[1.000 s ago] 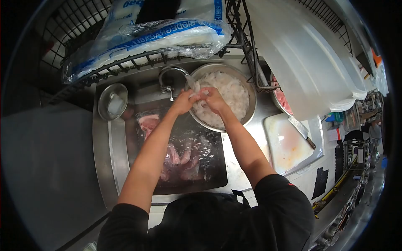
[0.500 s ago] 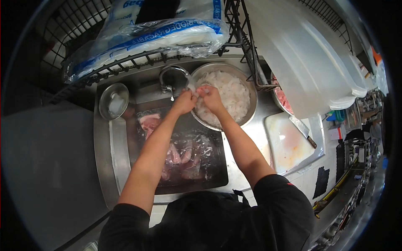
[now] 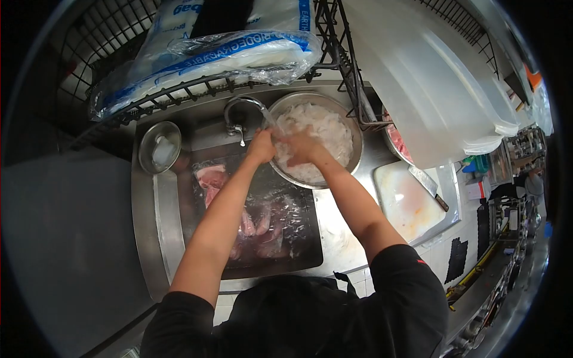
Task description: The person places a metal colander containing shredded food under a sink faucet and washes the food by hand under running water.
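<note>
A wide metal bowl (image 3: 359, 149) holds a heap of pale, translucent wet pieces (image 3: 325, 128) whose kind I cannot make out. My left hand (image 3: 261, 147) is at the bowl's left rim, just below the faucet (image 3: 248, 101) and its running stream. Its fingers are curled closed, and whatever they hold is hidden. Over the left part of the heap, my right hand (image 3: 303, 147) has its fingers apart, slightly blurred by motion. Below my forearms, the sink (image 3: 298, 250) holds water with pink raw meat (image 3: 212, 179), some of it in clear plastic.
A small metal bowl (image 3: 160, 148) with a whitish lump stands at the sink's left. To the right lie a cutting board (image 3: 406, 203) and a cleaver (image 3: 428, 184). A wire rack (image 3: 334, 59) with bagged packs and large translucent plastic tubs (image 3: 430, 89) overhangs the back.
My hands have come apart from a pale piece pinched between them under the stream. My right hand has lowered toward the heap with fingers spreading; my left hand stays near the faucet.
</note>
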Demonstrator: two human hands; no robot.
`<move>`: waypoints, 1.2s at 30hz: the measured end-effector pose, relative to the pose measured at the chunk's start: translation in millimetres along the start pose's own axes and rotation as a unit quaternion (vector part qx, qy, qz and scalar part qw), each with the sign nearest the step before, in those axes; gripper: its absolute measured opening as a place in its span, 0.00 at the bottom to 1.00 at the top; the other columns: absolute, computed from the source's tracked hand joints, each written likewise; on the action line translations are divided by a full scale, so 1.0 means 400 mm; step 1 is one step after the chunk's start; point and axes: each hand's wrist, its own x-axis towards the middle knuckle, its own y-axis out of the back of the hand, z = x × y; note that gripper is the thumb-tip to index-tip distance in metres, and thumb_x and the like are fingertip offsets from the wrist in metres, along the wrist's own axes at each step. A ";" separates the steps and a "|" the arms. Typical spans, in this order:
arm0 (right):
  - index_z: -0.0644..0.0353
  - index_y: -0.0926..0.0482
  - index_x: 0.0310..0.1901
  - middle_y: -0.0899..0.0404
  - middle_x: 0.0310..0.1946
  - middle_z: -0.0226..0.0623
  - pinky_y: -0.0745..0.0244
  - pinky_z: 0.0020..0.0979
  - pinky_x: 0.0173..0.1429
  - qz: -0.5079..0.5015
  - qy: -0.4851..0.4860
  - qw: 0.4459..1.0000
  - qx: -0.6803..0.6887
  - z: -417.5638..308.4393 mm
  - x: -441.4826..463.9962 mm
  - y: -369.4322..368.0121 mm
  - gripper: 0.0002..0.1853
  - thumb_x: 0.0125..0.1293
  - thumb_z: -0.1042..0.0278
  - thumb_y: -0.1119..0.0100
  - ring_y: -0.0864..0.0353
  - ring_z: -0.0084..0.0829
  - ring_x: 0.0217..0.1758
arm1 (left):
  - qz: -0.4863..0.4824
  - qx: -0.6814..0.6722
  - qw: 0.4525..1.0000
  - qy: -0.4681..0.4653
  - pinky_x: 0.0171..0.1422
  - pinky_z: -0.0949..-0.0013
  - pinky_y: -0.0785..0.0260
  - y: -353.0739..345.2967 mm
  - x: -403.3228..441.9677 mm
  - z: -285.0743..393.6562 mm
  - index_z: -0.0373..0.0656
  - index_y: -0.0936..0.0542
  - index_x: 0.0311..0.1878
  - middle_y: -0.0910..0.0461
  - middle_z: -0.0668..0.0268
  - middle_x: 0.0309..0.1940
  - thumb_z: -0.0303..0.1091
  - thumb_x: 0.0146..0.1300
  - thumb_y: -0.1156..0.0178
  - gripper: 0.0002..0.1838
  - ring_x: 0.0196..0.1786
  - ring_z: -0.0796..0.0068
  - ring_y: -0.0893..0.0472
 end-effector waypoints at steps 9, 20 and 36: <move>0.56 0.19 0.46 0.20 0.46 0.48 0.24 0.46 0.51 -0.093 -0.151 0.984 -0.012 0.058 0.068 -0.125 0.20 0.47 0.78 0.40 0.20 0.48 0.50 | 0.022 -0.034 0.998 0.042 0.71 0.55 0.41 -0.022 -0.006 -0.007 0.41 0.28 0.60 0.32 0.41 0.61 0.20 0.52 0.46 0.27 0.69 0.46 0.37; 0.61 0.20 0.41 0.18 0.41 0.50 0.23 0.46 0.49 -0.068 -0.220 0.973 0.000 0.014 0.040 -0.089 0.11 0.55 0.78 0.46 0.18 0.50 0.48 | 0.096 -0.103 0.988 0.058 0.66 0.52 0.38 -0.019 -0.026 0.019 0.46 0.42 0.68 0.34 0.41 0.61 0.19 0.54 0.48 0.36 0.64 0.43 0.32; 0.67 0.22 0.44 0.20 0.39 0.57 0.27 0.43 0.51 -0.182 -0.068 0.977 0.085 0.125 0.066 -0.215 0.19 0.46 0.75 0.38 0.22 0.56 0.47 | 0.152 -0.277 0.932 0.177 0.66 0.65 0.37 -0.036 -0.053 0.022 0.27 0.36 0.65 0.29 0.44 0.61 0.30 0.54 0.35 0.36 0.64 0.56 0.28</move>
